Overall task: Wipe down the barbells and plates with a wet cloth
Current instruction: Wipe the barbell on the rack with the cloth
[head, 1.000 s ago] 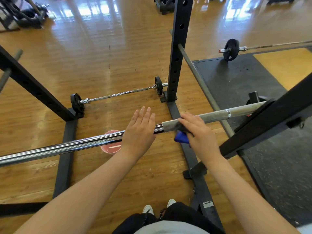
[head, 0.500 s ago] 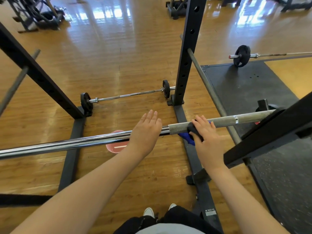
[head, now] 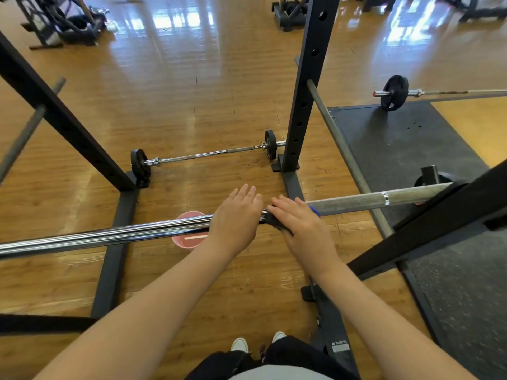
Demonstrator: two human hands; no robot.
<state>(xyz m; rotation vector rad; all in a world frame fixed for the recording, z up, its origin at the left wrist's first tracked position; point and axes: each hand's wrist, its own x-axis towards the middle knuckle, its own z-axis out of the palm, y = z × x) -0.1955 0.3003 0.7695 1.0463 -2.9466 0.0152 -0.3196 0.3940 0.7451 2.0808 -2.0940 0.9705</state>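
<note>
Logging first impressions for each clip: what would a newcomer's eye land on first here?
The long chrome barbell crossing the middle of the view on the black rack, with both hands on it: the left hand lies flat, the right hand presses a dark cloth against it. A pink bucket sits on the floor beneath.

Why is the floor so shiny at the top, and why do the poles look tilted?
Head view: window light bounces off the polished floor, making white glare patches; the bar gleams with bright streaks too. The wide-angle lens makes the rack posts lean and spread apart. Far machines look slightly soft, while both hands stay sharp.
</note>
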